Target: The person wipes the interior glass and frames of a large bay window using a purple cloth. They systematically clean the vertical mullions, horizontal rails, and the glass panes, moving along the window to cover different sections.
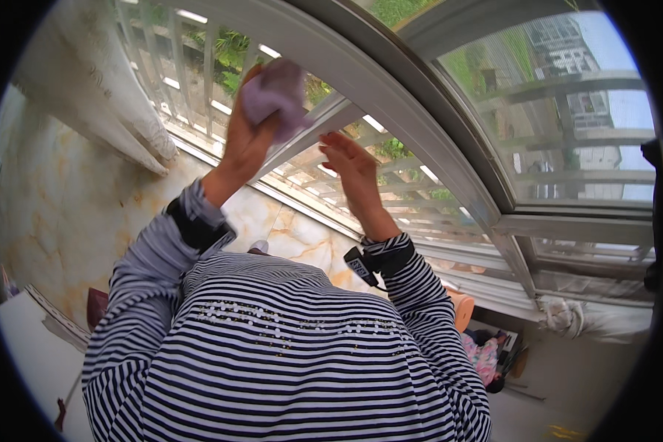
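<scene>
My left hand [244,135] grips a crumpled purple cloth [279,94], blurred at its edges. It is up in front of the glass of a tall window or sliding door with a white frame [398,105]. Whether the cloth touches the pane cannot be told. Farther right, my right hand [359,174] is raised with nothing in it, its fingers loosely apart and slightly bent. A slanting frame upright [315,132] passes between both hands. Through the glass, railing bars [179,55] and green plants show.
A pale curtain [88,72] hangs at the left above the marble-patterned floor [72,204]. Knotted white fabric [566,317] is at the right. Behind my right arm are an orange object [459,309] and another person [483,359] in patterned clothing.
</scene>
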Motion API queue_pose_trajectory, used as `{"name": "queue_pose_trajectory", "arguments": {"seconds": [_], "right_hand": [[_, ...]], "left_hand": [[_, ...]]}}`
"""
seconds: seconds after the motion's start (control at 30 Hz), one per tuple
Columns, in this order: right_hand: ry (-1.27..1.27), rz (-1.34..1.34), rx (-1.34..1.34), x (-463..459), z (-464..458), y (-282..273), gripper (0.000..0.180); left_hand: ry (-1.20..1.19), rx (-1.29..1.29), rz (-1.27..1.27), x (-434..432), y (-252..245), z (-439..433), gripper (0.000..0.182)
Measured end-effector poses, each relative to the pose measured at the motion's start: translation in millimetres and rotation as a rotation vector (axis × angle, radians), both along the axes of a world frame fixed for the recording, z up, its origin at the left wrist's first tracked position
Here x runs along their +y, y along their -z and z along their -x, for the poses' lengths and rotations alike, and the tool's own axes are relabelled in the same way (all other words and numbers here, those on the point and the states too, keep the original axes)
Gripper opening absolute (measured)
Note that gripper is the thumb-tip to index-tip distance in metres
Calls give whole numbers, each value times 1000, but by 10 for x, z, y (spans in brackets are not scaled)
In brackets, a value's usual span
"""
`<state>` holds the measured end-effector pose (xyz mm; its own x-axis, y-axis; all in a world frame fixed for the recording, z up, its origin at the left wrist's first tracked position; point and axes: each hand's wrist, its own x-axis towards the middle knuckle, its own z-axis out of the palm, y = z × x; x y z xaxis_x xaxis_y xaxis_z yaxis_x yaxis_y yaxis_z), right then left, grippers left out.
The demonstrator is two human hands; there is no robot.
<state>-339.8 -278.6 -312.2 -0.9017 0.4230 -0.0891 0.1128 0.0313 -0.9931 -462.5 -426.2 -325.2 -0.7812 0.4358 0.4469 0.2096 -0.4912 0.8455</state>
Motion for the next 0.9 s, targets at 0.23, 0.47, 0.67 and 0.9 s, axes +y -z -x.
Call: {"name": "queue_pose_trajectory", "arguments": {"seconds": [0.23, 0.47, 0.67, 0.9], "right_hand": [[54, -691, 14, 281, 89, -89, 34], [-119, -629, -14, 404, 249, -203, 23], [-138, -566, -4, 418, 322, -207, 16], [-72, -531, -23, 333, 318, -339, 19]], "left_hand": [[-427, 509, 168, 721, 93, -272, 53], [-38, 298, 120, 565, 727, -81, 44], [100, -182, 313, 483, 1314, -37, 32], [-279, 405, 178, 686, 396, -242, 50]]}}
